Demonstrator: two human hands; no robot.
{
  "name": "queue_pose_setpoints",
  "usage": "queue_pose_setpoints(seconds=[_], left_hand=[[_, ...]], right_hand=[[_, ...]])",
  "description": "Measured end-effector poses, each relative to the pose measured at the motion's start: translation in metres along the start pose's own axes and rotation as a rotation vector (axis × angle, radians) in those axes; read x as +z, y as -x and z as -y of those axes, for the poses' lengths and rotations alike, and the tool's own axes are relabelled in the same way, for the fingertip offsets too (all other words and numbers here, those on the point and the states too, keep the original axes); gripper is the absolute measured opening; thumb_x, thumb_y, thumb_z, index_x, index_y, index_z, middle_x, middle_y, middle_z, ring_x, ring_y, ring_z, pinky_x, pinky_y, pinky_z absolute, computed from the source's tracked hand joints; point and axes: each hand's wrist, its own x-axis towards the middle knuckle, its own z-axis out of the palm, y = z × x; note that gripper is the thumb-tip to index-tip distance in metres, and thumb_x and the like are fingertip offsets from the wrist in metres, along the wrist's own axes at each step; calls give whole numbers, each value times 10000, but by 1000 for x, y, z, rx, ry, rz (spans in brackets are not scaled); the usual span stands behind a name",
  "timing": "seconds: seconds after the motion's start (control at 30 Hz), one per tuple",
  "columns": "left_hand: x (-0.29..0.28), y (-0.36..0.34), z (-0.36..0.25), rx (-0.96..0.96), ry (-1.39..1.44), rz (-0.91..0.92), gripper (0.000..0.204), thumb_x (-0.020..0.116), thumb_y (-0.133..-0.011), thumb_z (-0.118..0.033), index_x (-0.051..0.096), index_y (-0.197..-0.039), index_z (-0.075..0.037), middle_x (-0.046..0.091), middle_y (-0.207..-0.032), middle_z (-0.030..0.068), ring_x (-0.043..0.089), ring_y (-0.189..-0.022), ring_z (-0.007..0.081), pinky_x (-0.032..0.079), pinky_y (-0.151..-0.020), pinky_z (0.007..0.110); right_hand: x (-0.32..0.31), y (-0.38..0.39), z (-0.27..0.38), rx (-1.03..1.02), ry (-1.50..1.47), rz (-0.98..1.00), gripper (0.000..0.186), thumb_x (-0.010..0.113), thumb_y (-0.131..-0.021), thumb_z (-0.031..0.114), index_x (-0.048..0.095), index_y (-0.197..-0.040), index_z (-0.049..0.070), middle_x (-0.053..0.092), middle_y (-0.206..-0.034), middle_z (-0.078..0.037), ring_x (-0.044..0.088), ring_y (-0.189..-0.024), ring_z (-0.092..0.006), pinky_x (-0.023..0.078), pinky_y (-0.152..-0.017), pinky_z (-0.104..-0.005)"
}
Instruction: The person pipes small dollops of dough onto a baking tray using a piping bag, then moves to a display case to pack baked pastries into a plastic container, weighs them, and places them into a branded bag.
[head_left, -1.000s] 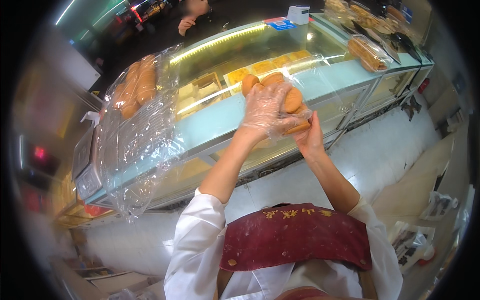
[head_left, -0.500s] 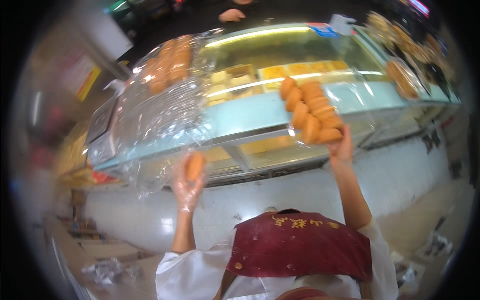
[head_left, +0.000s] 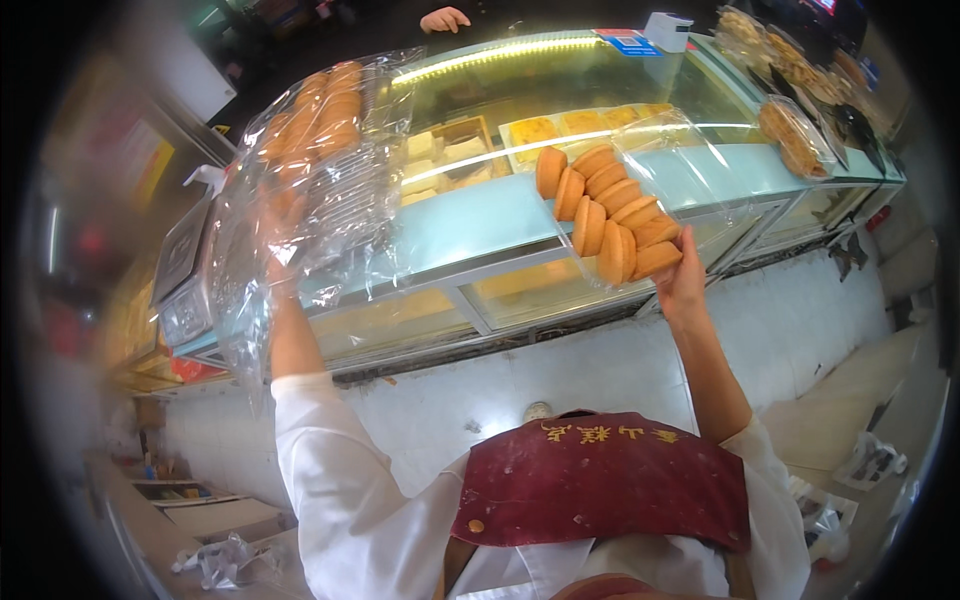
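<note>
My right hand (head_left: 682, 284) grips the near end of a clear plastic container (head_left: 690, 150) above the glass case. Round golden-brown cakes (head_left: 612, 252) stand on edge in it in two rows, and its clear lid hangs open to the right. My left hand (head_left: 283, 212) reaches under a loose clear plastic sheet (head_left: 345, 225) on the left of the counter. The sheet's glare hides the fingers, and I cannot make out a cake in them. Just beyond that hand, more brown cakes (head_left: 325, 110) lie in rows on a ridged tray under the plastic.
A scale (head_left: 185, 260) stands at the counter's left end. Pastries fill trays (head_left: 560, 130) inside the glass display case (head_left: 470, 215). Black tongs (head_left: 858, 130) and a packed box of pastries (head_left: 795, 135) lie at the right. Another person's hand (head_left: 445, 19) is beyond the case.
My left hand, which held one cake near the counter's front edge, has moved forward and left under the plastic sheet. My right hand and the container have shifted only slightly.
</note>
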Motion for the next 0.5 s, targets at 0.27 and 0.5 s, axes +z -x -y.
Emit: queue_pose_setpoints(seconds=[0.27,0.5], left_hand=[[-39,197,-90,-320,287,-228,327,497,-915,-243,510,-1105,22,522,-1046,104,512,-952,210,415,-860,345],[-15,194,-221,-136,883,247,174,548,-881,-154,569,-968,-5,577,-891,98,555,-832,186,441,-765,313]], right_hand=[[5,9,2,-25,46,63,520,288,-989,402,421,-1309,15,495,-1267,-93,483,-1164,-210,388,-966,-387],[6,7,0,-13,55,77,543,269,-988,420,390,-1341,25,464,-1310,-85,446,-1206,-201,358,-996,-384]])
